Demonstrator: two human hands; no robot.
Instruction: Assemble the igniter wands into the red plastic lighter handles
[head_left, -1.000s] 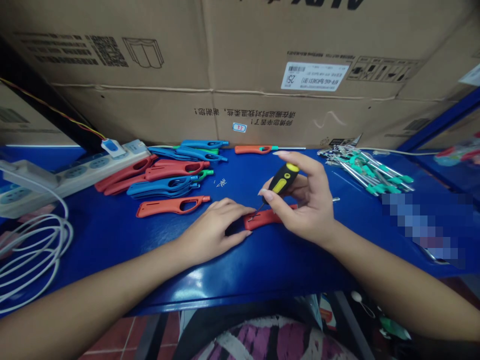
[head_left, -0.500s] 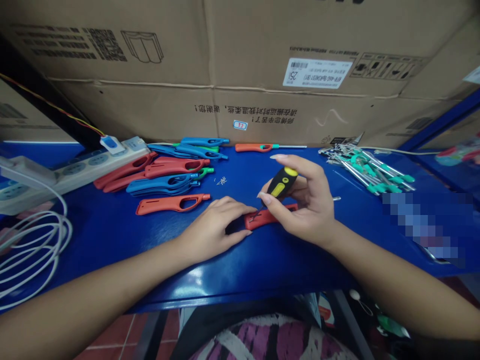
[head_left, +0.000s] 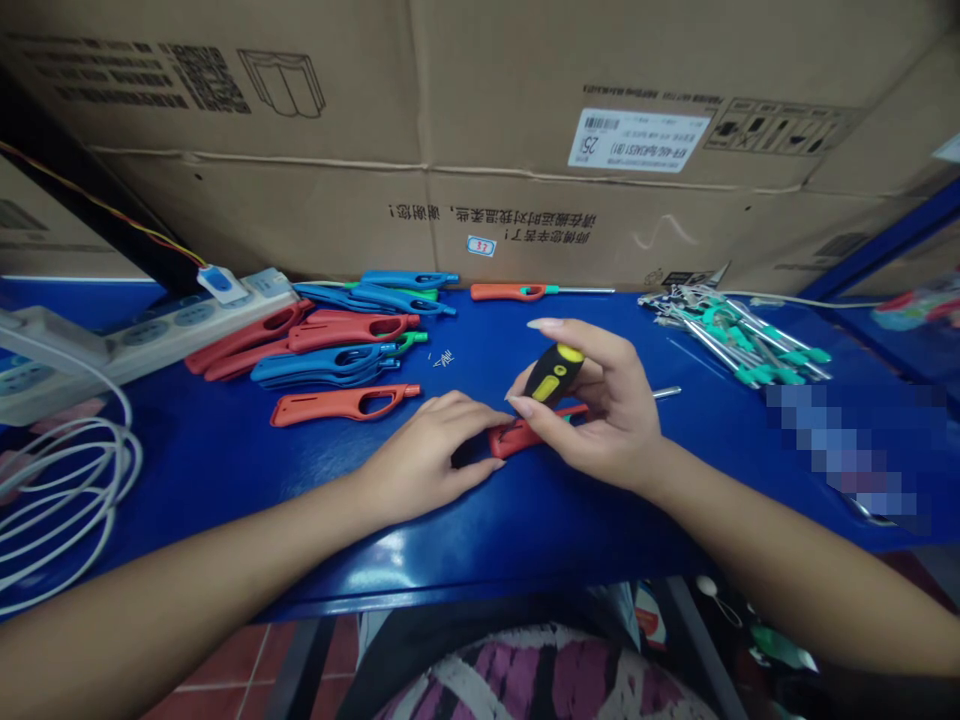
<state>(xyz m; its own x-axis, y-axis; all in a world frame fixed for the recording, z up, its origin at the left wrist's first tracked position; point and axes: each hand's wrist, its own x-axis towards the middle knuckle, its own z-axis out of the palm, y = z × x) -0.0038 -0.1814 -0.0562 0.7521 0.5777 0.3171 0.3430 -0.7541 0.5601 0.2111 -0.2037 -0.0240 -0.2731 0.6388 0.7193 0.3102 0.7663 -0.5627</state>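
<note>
My right hand (head_left: pixel 611 415) is closed round the black and yellow handle of a screwdriver (head_left: pixel 553 378), tilted with its tip down at a red lighter (head_left: pixel 517 436). The red long-necked lighter lies on the blue table, its metal tube showing beyond my right hand. My left hand (head_left: pixel 435 450) rests on the table and pinches the lighter's near-left end between thumb and forefinger. Part of the lighter is hidden behind my right hand. A small heap of screws (head_left: pixel 444 358) lies behind my left hand.
Orange lighter casing (head_left: pixel 330 405), blue casings (head_left: pixel 326 366) and red casings (head_left: pixel 352 330) lie left. A whole orange lighter (head_left: pixel 510 291) lies by the cardboard box (head_left: pixel 495 90). Metal tubes with green parts (head_left: pixel 750 340) are piled right. A power strip (head_left: pixel 169 325) and coiled white cable (head_left: pixel 67 500) stand left.
The screwdriver handle and my right hand have shifted slightly left and down. My left hand keeps its place on the lighter.
</note>
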